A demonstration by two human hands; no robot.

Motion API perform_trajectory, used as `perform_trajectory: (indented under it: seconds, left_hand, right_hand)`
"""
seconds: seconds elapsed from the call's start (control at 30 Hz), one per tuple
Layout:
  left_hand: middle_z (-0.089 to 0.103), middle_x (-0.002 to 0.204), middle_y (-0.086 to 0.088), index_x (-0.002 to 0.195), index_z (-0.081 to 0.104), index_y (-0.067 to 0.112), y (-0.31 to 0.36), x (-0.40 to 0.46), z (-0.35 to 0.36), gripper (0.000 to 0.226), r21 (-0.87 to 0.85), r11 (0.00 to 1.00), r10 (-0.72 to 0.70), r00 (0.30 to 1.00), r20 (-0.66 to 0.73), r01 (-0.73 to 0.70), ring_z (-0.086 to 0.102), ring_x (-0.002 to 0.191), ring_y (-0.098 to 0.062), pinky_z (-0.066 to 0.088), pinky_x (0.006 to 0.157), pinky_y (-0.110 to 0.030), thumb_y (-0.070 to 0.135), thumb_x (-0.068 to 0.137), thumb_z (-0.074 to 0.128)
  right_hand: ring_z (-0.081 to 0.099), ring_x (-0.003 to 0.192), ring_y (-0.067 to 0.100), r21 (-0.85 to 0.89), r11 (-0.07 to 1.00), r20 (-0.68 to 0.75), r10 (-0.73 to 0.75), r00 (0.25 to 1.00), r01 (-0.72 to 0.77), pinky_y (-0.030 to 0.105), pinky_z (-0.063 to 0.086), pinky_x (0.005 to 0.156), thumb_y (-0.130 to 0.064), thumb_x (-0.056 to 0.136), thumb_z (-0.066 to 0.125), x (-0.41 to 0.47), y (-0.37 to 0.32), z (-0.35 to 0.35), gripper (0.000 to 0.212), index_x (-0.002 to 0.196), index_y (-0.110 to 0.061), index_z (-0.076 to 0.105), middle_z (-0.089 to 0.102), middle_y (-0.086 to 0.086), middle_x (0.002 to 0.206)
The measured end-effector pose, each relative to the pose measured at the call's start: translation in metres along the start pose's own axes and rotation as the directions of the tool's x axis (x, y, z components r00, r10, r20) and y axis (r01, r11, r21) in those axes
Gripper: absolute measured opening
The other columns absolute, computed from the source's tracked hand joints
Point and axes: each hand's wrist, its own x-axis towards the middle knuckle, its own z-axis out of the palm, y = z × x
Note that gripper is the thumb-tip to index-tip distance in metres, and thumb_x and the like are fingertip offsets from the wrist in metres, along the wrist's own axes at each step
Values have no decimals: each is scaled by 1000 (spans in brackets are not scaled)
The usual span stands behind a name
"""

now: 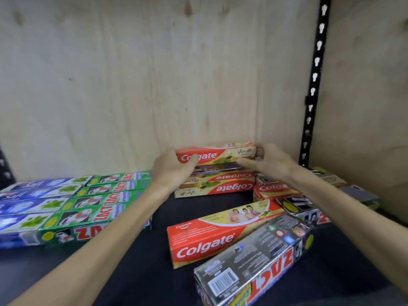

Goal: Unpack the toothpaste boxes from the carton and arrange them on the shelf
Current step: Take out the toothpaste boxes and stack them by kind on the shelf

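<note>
A red and gold Colgate box (pixel 217 153) sits atop a small stack of Colgate boxes (pixel 217 184) at the back of the dark shelf (pixel 141 261). My left hand (pixel 174 167) grips its left end, thumb over the front. My right hand (pixel 268 159) grips its right end. Another Colgate box (pixel 212 235) lies loose and slanted in front, beside a silver Zact box (pixel 254 259). The carton is out of view.
Green Zact boxes (pixel 99 206) and blue boxes (pixel 28 204) lie in rows on the left. More Colgate and silver boxes (pixel 298 202) lie jumbled on the right. A plywood back wall (pixel 154 74) and a black slotted upright (pixel 313 85) bound the shelf.
</note>
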Motion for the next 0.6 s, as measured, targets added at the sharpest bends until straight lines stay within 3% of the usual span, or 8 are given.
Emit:
perform_trajectory:
  seconds: [0.07,0.1,0.17,0.23,0.3,0.4,0.47,0.6]
  left_hand:
    - [68,85,14,78,56,33,15,-6,1,21,-21,1000,4,1000,12,-3,69,91,-15,56,89,-35,48,91,64]
    - [71,90,12,78,57,33,22,-11,2,22,-26,1000,11,999,30,-10,69,92,-16,56,89,-36,51,90,62]
    - [74,97,10,85,62,32,35,-25,7,24,-3,1000,27,994,104,-26,68,87,-11,54,80,-28,56,89,59]
    - [73,95,11,93,65,27,45,-44,15,21,14,999,49,982,183,-53,63,81,-4,46,68,-20,47,95,59]
    - [72,89,11,93,60,29,49,-61,24,10,-18,997,83,967,240,-81,62,79,-2,45,66,-20,38,96,61]
    - [73,88,9,98,54,33,54,-78,28,8,-27,991,131,946,296,-129,60,76,1,42,68,-13,32,97,61]
    - [75,88,8,104,59,30,57,-83,27,9,-26,990,143,944,299,-141,64,79,0,45,70,-15,32,96,62]
    - [72,86,18,109,58,37,57,-95,27,15,-25,982,182,923,340,-185,62,74,15,40,61,-3,33,96,62]
  right_hand:
    - [67,104,21,-41,999,-121,-1,993,-4,54,48,100,-71,75,71,-16,-2,-14,38,87,-34,69,75,-10,99]
    - [68,102,23,-47,999,-170,6,985,-15,53,51,96,-64,81,70,-24,2,-22,35,89,-30,70,75,-6,97]
    - [68,98,29,-65,996,-235,50,971,-67,50,56,87,-66,82,66,-43,13,-38,47,97,-21,71,74,4,95]
    - [68,88,30,-75,988,-245,114,963,-136,42,59,76,-74,77,62,-63,29,-53,60,100,-19,68,73,8,91]
    - [69,77,28,-90,979,-232,158,960,-183,37,57,70,-78,75,60,-84,42,-62,64,96,-18,69,73,7,80]
    - [68,88,25,-120,975,-274,146,950,-185,37,56,74,-77,78,60,-109,51,-69,63,96,-17,69,73,2,80]
    - [64,94,28,-139,972,-311,139,940,-190,38,55,74,-78,77,58,-121,51,-72,66,97,-17,70,72,3,84]
    - [54,108,37,-192,958,-346,139,928,-215,46,52,84,-80,75,53,-143,43,-77,75,101,-11,64,70,11,95]
